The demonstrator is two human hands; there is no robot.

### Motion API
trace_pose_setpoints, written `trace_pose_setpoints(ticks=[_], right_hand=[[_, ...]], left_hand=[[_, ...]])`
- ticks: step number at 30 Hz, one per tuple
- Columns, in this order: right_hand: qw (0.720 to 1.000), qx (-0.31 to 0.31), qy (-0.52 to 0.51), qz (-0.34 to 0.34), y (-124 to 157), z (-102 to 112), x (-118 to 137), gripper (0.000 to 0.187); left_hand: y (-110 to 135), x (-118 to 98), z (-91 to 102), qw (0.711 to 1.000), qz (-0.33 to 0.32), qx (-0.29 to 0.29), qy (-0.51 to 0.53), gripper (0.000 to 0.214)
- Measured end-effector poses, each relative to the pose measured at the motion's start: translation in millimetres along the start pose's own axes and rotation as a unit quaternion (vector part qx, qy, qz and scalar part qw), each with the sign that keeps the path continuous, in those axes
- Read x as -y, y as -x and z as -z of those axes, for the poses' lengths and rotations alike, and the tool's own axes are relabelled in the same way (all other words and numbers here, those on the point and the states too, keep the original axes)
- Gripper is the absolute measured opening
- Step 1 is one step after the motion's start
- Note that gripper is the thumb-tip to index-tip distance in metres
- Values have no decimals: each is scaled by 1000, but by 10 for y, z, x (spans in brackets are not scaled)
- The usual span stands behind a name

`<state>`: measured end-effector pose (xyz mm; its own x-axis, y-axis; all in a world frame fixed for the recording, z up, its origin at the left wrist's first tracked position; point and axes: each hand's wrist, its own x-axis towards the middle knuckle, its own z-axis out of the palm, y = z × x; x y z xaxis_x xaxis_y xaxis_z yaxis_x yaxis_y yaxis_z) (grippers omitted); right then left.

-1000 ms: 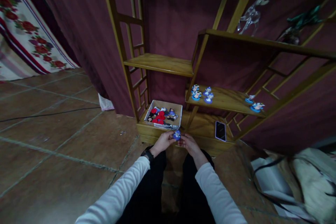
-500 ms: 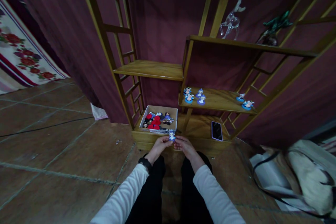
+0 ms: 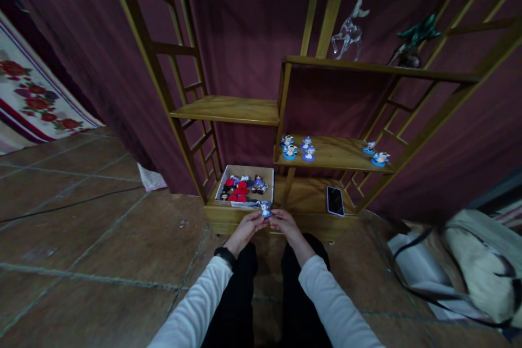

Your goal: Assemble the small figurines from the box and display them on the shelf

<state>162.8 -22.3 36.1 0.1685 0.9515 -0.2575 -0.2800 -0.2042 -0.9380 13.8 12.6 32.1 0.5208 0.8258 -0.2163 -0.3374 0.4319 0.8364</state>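
Observation:
A small purple-and-white figurine (image 3: 265,209) is held upright between my two hands, in front of the box. My left hand (image 3: 249,225) pinches it from the left, and my right hand (image 3: 284,221) closes on it from the right. Just beyond lies an open cardboard box (image 3: 267,169) holding several figurines and red round pieces (image 3: 237,191). On the middle right shelf (image 3: 340,153), purple figurines (image 3: 308,153) and blue-based figurines (image 3: 290,151) stand at the left end. Two more blue-based figurines (image 3: 380,159) are at its right end.
A phone (image 3: 335,201) lies on the bottom shelf's right side. A clear deer ornament (image 3: 349,32) and a dark green ornament (image 3: 414,41) stand on the upper shelf. Bags (image 3: 473,266) rest on the floor at right. A cable (image 3: 81,202) runs across the tiles at left.
The view has shifted slightly, so the shelves sit a little further left. Both hands still hold the figurine in nearly the same place before the box.

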Motion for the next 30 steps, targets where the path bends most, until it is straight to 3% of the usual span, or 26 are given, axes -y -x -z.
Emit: trace_pose_setpoints(ticks=[6, 12, 22, 30], right_hand=[[995, -27, 52, 79, -79, -7, -131, 25], [988, -10, 98, 115, -93, 9, -169, 18], [998, -27, 9, 49, -30, -40, -92, 37], [999, -8, -39, -12, 67, -59, 16, 38]], left_hand=[[-19, 3, 23, 999, 33, -9, 32, 21], [-1, -15, 8, 999, 20, -26, 19, 23], [19, -26, -53, 996, -39, -75, -19, 37], [10, -21, -92, 987, -109, -87, -77, 41]])
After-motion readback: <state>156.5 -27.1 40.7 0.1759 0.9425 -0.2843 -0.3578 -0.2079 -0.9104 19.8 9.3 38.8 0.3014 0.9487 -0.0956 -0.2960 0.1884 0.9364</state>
